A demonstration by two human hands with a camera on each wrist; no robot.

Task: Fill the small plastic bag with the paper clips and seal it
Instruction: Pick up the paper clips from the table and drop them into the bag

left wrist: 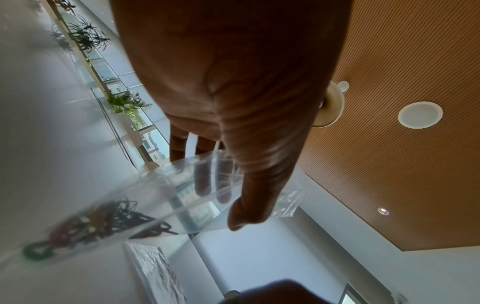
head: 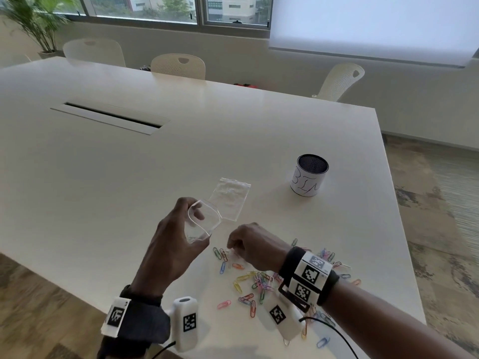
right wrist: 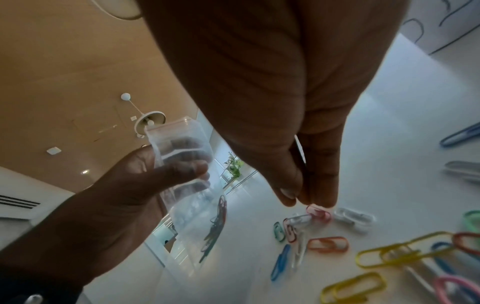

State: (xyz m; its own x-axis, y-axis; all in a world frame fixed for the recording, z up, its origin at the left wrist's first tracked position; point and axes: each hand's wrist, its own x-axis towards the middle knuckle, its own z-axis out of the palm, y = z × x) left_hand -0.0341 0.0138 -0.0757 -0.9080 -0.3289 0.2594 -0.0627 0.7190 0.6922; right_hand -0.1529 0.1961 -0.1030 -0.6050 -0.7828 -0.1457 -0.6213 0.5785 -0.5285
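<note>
My left hand (head: pixel 191 211) holds a small clear plastic bag (head: pixel 202 224) upright above the white table, its mouth spread open. Thumb and fingers grip its upper part (left wrist: pixel 166 197). A few paper clips (left wrist: pixel 103 222) lie in the bag's bottom (right wrist: pixel 218 222). To its right, my right hand (head: pixel 233 246) is down at the table with thumb and forefinger pressed together (right wrist: pixel 303 197); a pale clip shows between them. The fingertips hover over a red clip (right wrist: pixel 318 212). Several coloured loose clips (head: pixel 259 281) are scattered under and around my right wrist.
A second clear bag (head: pixel 229 198) lies flat on the table just beyond my hands. A cylindrical mesh cup marked "BIN" (head: pixel 309 177) stands at the right. A cable slot (head: pixel 111 116) sits far left; the table's right edge (head: pixel 404 255) is close.
</note>
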